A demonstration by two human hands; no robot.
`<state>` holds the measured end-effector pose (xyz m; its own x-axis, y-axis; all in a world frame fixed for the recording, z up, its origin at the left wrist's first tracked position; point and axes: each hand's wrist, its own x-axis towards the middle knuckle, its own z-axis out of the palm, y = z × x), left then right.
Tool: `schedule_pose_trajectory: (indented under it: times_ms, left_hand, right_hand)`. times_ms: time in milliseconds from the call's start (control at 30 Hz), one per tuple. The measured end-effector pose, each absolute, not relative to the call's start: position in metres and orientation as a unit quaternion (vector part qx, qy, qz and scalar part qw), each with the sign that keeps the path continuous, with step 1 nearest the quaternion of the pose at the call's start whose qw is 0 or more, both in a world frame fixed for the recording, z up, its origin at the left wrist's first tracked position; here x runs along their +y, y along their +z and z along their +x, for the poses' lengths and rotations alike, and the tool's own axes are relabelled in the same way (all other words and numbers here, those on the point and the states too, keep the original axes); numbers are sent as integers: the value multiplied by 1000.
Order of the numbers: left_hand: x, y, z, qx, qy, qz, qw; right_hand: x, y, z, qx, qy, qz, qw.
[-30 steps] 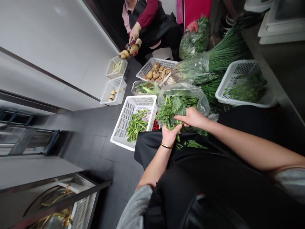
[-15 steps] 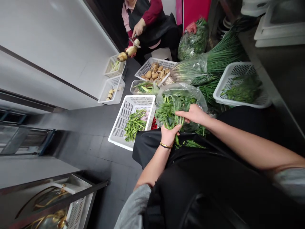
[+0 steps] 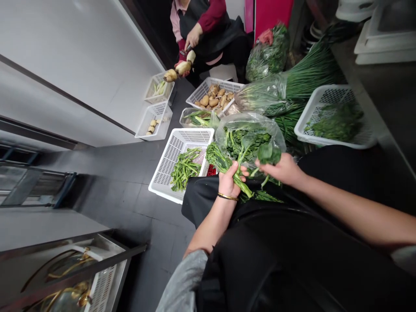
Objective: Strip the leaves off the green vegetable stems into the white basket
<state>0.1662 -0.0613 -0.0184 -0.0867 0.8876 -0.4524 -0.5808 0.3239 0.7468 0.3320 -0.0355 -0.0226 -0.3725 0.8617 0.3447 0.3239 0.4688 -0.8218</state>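
My left hand [image 3: 229, 181] is closed around the thick stem of a green stalk vegetable [image 3: 220, 158] with a bushy, budded top, held over my lap. To its right, my right hand [image 3: 287, 170] pinches a broad green leaf [image 3: 269, 154], apart from the stalk. Behind both hands an open clear plastic bag [image 3: 278, 130] holds more of the leafy greens [image 3: 251, 141]. Trimmed stalks [image 3: 185, 169] lie in a white slotted basket [image 3: 159, 177] on the left. Loose leaf scraps [image 3: 266, 197] rest on my dark apron.
Opposite, a person [image 3: 208, 26] works on a lotus root [image 3: 183, 67]. Before them stands a basket of potatoes [image 3: 212, 102]. Bundled long green stalks [image 3: 312, 71] and a basket with greens [image 3: 336, 123] are on the right, beside a metal counter [image 3: 383, 99].
My right hand has drawn back to the right with a leaf in it. The stalk in my left hand now tilts leftward, its stem more exposed.
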Motion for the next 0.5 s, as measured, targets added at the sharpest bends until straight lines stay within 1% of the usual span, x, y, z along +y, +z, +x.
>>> schedule_pose_trajectory:
  times_ms: [100, 133, 167, 233, 300, 367, 433, 500]
  left_hand:
    - [-67, -18, 171, 471, 543, 199, 666]
    - [-69, -19, 173, 472, 540, 214, 664]
    - [-71, -21, 174, 475, 536, 226, 661]
    - [-73, -25, 176, 488, 525, 231, 658]
    - [-72, -29, 176, 500, 518, 213, 660]
    - [-70, -30, 175, 495, 536, 189, 657]
    - [-67, -28, 172, 481, 544, 166, 667]
    - [-64, -22, 169, 474, 529, 140, 690]
  right_hand:
    - [-16, -15, 326, -716, 377, -456, 370]
    - [-11, -13, 323, -720, 368, -469, 355]
    - [-9, -12, 319, -738, 336, -474, 342]
    - [-9, -11, 313, -794, 235, -463, 317]
    - [-14, -13, 312, -849, 134, -413, 301]
    - [-25, -16, 316, -881, 88, -346, 312]
    - [-39, -18, 323, -892, 109, -270, 345]
    - [-51, -18, 333, -890, 177, -203, 369]
